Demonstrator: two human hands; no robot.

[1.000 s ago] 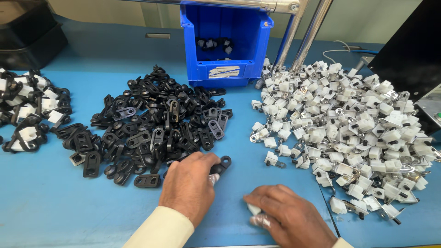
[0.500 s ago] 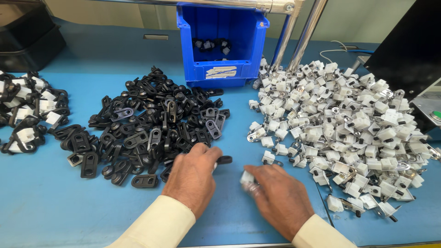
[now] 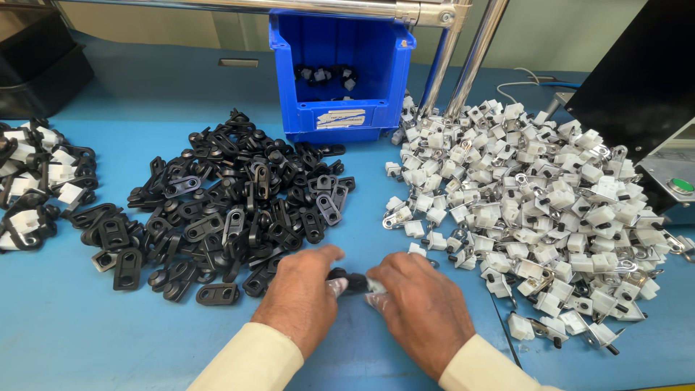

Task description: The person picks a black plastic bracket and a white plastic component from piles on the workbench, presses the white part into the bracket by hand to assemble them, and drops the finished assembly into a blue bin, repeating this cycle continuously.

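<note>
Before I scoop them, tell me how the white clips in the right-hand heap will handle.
The white clips look like small, stiff plastic blocks, so probably light. Loosely heaped, they would likely scatter when pushed. Their metal tabs may snag on each other.

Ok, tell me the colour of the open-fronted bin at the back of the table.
The bin is bright blue, clearest in the head view.

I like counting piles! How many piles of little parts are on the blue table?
3: a black pile in the middle, a white pile right, a mixed pile at the left edge, partly cut off.
</note>
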